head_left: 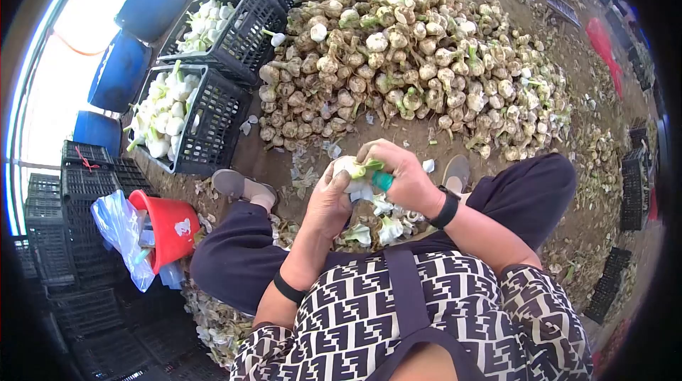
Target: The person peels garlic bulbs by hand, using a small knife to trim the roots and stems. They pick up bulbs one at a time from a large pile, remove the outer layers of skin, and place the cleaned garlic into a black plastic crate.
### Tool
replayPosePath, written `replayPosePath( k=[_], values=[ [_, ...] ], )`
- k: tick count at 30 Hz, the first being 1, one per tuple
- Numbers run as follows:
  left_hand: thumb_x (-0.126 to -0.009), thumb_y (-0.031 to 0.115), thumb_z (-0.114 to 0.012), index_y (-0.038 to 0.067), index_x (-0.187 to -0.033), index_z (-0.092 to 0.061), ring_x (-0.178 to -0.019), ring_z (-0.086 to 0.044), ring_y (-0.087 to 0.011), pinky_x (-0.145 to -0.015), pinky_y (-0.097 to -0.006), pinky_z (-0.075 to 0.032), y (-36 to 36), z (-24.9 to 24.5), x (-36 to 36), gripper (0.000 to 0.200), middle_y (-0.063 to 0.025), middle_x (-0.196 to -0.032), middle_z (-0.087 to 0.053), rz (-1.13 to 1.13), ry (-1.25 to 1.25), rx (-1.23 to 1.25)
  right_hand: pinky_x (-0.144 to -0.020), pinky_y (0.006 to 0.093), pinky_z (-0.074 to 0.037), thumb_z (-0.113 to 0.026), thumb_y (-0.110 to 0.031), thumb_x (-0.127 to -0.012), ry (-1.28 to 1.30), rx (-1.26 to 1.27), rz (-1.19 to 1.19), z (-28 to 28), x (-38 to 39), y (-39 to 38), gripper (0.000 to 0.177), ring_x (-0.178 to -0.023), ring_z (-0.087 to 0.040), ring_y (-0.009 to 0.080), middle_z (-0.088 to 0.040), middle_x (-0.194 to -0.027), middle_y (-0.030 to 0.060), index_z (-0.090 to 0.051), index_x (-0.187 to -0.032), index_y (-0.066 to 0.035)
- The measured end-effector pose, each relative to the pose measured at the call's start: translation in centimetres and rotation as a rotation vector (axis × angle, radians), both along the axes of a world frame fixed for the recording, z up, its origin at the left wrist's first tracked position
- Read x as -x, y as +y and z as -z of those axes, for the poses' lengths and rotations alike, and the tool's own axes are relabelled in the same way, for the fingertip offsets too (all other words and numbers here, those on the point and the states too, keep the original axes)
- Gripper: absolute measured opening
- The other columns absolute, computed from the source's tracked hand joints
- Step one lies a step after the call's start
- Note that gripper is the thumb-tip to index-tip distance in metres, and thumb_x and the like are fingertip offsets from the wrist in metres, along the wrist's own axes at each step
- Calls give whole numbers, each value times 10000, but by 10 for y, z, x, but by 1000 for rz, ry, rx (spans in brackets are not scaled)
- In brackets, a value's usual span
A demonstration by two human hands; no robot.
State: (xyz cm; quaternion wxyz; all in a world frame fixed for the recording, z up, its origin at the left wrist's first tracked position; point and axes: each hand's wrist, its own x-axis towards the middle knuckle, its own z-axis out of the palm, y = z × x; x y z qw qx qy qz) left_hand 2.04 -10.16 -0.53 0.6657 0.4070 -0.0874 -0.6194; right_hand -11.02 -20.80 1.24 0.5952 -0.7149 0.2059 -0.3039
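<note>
Between both hands, above my lap, is a garlic bulb (348, 166) with a pale green stem end. The fingers of my left hand (328, 202) are wrapped round the bulb from the left and below. My right hand (401, 173) is closed at the stem side, its fingers curled right at the green leaf end. A teal-green piece (382, 180) shows at my right thumb and fingers; I cannot tell whether it is a tool handle or a wrap. Peeled garlic skins (391, 230) lie on the ground below my hands.
A large heap of unpeeled garlic (398, 61) spreads in front of me. Black crates (220, 121) with white bulbs stand at the left, near blue barrels (110, 72). A red bucket (174, 228) with a plastic bag (121, 228) is beside my left leg, by stacked empty crates (89, 189).
</note>
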Motion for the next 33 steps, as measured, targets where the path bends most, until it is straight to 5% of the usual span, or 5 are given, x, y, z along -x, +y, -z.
replayPosePath(
  k=[7, 11, 17, 22, 33],
  values=[
    [-711, 126, -685, -12, -1199, -440, -1028, -542, -209, -921, -332, -429, -4, -14, -6, 564, -102, -1121, -541, 18, 132, 89, -693, 239, -479, -543, -27, -846, -143, -809, 28, 8, 0, -2, 153, -782, -567, 84, -615, -886, 21, -588, -992, -16],
    [-691, 120, -698, 27, -1205, -444, -988, -570, -221, -874, -363, -472, 0, -4, -12, 581, -117, -1123, -542, 91, 167, 208, -700, 288, -510, -519, -80, -868, -402, -1188, 462, 17, -5, -27, 85, -766, -592, 139, -609, -890, 43, -550, -937, -43],
    [-799, 297, -645, 88, -1104, -474, -916, -574, -193, -748, -325, -490, 12, 1, -15, 408, -56, -1029, -563, -66, 151, -22, -751, 315, -486, -631, -258, -803, 842, 329, -225, 37, 23, -31, 425, -844, -618, 243, -625, -979, 125, -497, -1160, -70],
    [-844, 410, -562, 128, -1081, -482, -935, -535, -165, -806, -332, -432, 1, 9, -7, 377, -22, -995, -554, -110, 60, -99, -711, 361, -484, -602, -124, -758, 182, 245, 10, -5, -8, 1, 281, -832, -605, 289, -621, -838, 140, -574, -1029, -53],
    [-920, 300, -451, 48, -1077, -486, -906, -540, -176, -784, -327, -442, 7, 6, -7, 299, -63, -981, -563, -17, 72, -138, -632, 323, -489, -534, -82, -704, 334, 886, -46, 4, -8, 1, 101, -728, -579, 234, -566, -741, 69, -515, -799, -55]
  ],
)
